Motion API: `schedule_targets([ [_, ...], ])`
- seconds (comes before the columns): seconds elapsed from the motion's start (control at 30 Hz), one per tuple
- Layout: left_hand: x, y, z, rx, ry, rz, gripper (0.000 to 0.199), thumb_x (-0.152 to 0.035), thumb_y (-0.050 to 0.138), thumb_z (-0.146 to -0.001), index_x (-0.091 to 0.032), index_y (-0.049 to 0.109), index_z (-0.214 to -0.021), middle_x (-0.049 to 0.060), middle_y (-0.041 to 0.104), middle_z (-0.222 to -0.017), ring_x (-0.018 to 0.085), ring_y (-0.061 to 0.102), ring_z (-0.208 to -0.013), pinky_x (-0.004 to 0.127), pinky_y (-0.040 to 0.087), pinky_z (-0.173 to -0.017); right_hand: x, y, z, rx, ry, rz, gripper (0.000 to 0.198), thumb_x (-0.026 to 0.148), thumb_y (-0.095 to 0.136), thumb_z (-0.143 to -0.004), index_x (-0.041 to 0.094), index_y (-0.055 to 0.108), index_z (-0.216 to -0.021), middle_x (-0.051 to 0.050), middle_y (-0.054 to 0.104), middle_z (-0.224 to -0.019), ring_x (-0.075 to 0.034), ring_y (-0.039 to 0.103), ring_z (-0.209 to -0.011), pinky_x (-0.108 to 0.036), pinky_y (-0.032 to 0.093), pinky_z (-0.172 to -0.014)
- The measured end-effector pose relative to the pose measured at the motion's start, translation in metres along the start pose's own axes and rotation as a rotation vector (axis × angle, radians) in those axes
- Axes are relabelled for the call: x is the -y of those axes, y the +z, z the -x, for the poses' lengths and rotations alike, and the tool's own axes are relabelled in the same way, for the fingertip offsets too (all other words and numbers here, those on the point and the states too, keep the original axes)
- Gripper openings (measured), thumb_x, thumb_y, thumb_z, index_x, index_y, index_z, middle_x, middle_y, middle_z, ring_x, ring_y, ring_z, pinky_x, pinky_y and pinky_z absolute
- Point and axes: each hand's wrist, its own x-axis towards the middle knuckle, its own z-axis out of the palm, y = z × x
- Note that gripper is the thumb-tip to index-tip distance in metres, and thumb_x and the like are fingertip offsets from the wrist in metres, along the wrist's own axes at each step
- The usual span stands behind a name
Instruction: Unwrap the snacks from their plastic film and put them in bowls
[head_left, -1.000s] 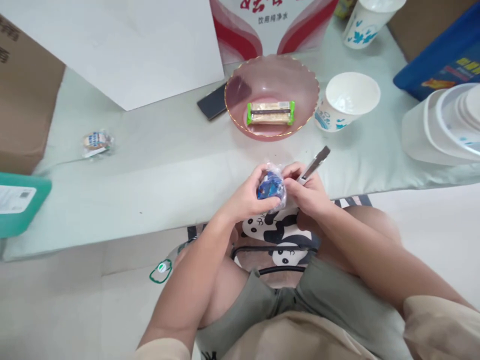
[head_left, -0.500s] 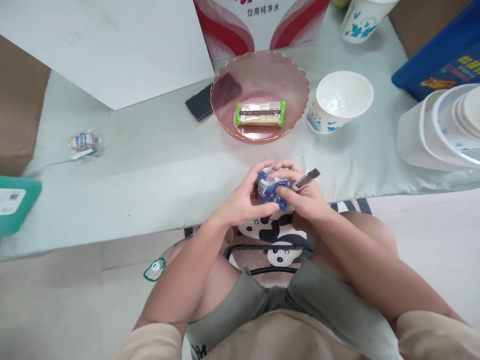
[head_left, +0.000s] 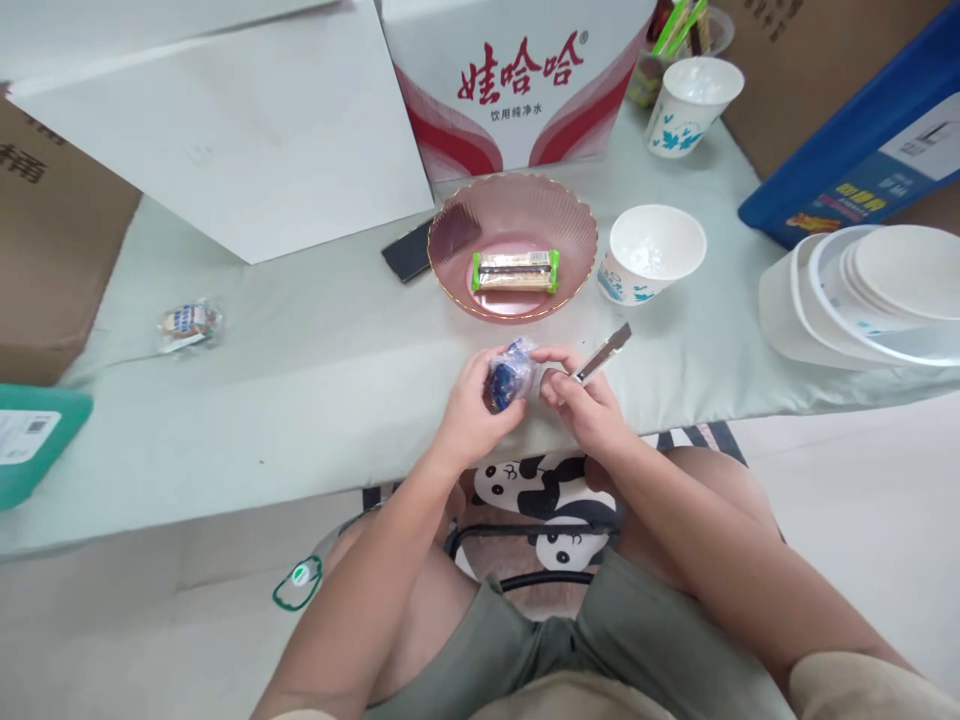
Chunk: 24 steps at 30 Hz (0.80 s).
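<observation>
My left hand (head_left: 476,405) is closed around a small packet (head_left: 510,378) in crinkled clear and blue plastic wrap. What lies inside the wrap cannot be made out. Just to its right, my right hand (head_left: 589,405) grips what looks like a utility knife (head_left: 606,352), its flat metal blade slanting up and away to the right. Fingers cover most of its handle. Beyond both hands stands a pink ribbed bowl (head_left: 585,235) with a gold scalloped rim, and in it lies a snack bar (head_left: 516,272) in clear wrap with green ends.
Paper cups (head_left: 652,260) (head_left: 686,115) stand right of the bowl. White tubs (head_left: 784,310) holding stacked cups are at the right edge, before a blue container (head_left: 847,170). A wrapped snack (head_left: 191,325) lies left. Boxes (head_left: 517,90) line the back; a green container (head_left: 37,440) sits far left.
The hands have drawn apart: my right hand no longer touches the packet, which stays in my left hand. The blade shows more fully. The view has tilted up.
</observation>
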Motion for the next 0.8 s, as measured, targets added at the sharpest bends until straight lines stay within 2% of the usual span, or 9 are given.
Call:
schedule_targets([
  [0.1,0.004,0.001,-0.002,-0.053,-0.111,0.158,0.057,-0.030,0.070,-0.080,-0.021,0.050,-0.132,0.012,0.063,-0.130,0.021,0.068,-0.107,0.034,0.056,-0.091,0.002,0.001,0.001,-0.030,0.032,-0.103,0.043,0.058,0.061,-0.089,0.024,0.064,-0.115,-0.001,0.059,-0.089,-0.012,0.048,-0.063,-0.031,0.045,-0.064],
  [0.17,0.005,0.000,-0.002,-0.090,-0.136,0.240,0.076,-0.032,0.071,-0.080,-0.026,0.034,-0.145,0.012,0.060,-0.135,0.019,0.070,-0.104,0.033,0.057,-0.090,0.005,0.002,0.002,-0.002,0.066,-0.120,0.045,0.059,0.062,-0.088,0.023,0.064,-0.114,-0.004,0.064,-0.100,-0.010,0.049,-0.060,-0.030,0.044,-0.061],
  [0.23,0.004,-0.003,-0.001,-0.080,-0.095,0.239,0.092,-0.032,0.073,-0.078,-0.029,0.019,-0.153,0.013,0.058,-0.137,0.019,0.070,-0.106,0.036,0.056,-0.094,0.008,0.003,0.001,0.042,0.085,-0.112,0.048,0.059,0.062,-0.088,0.022,0.064,-0.117,-0.005,0.066,-0.103,-0.009,0.049,-0.058,-0.029,0.042,-0.058],
  [0.3,0.003,-0.008,-0.002,-0.027,-0.041,0.147,0.086,-0.031,0.072,-0.077,-0.028,0.028,-0.151,0.013,0.060,-0.136,0.022,0.068,-0.113,0.039,0.054,-0.100,0.010,0.004,-0.001,0.084,0.085,-0.092,0.049,0.060,0.062,-0.087,0.021,0.065,-0.118,-0.004,0.065,-0.098,-0.009,0.050,-0.057,-0.028,0.042,-0.056],
  [0.4,0.001,-0.015,-0.006,0.000,-0.026,0.023,0.060,-0.031,0.070,-0.076,-0.023,0.051,-0.132,0.011,0.062,-0.134,0.024,0.065,-0.116,0.039,0.053,-0.100,0.013,0.001,-0.005,0.078,0.091,-0.068,0.049,0.060,0.061,-0.087,0.020,0.066,-0.114,0.000,0.061,-0.083,-0.008,0.046,-0.053,-0.027,0.039,-0.053],
  [0.5,0.001,-0.016,-0.008,-0.033,-0.048,0.006,0.060,-0.032,0.071,-0.074,-0.022,0.051,-0.129,0.011,0.061,-0.132,0.023,0.065,-0.111,0.037,0.053,-0.097,0.013,-0.002,-0.004,0.019,0.108,-0.075,0.048,0.061,0.059,-0.087,0.020,0.064,-0.111,0.003,0.057,-0.071,-0.009,0.039,-0.049,-0.027,0.034,-0.049],
  [0.6,0.003,-0.013,-0.009,-0.046,-0.046,0.005,0.066,-0.032,0.072,-0.071,-0.021,0.047,-0.131,0.012,0.059,-0.135,0.024,0.063,-0.117,0.037,0.051,-0.102,0.012,-0.003,0.001,0.002,0.159,-0.127,0.046,0.064,0.053,-0.087,0.020,0.063,-0.095,0.004,0.055,-0.065,-0.008,0.038,-0.047,-0.026,0.031,-0.047],
  [0.7,0.002,-0.009,-0.010,-0.023,-0.074,-0.007,0.072,-0.029,0.073,-0.070,-0.021,0.044,-0.135,0.013,0.059,-0.138,0.024,0.062,-0.120,0.039,0.050,-0.104,0.016,-0.001,0.005,0.040,0.279,-0.127,0.044,0.063,0.054,-0.086,0.020,0.060,-0.083,0.004,0.053,-0.059,-0.009,0.041,-0.045,-0.025,0.031,-0.046],
  [0.8,-0.001,-0.009,-0.012,-0.014,-0.110,-0.043,0.067,-0.029,0.075,-0.071,-0.021,0.048,-0.131,0.011,0.064,-0.131,0.025,0.064,-0.117,0.040,0.051,-0.103,0.021,0.001,0.008,0.095,0.381,-0.116,0.044,0.062,0.056,-0.085,0.020,0.061,-0.078,0.002,0.056,-0.057,-0.010,0.046,-0.045,-0.025,0.035,-0.046],
])
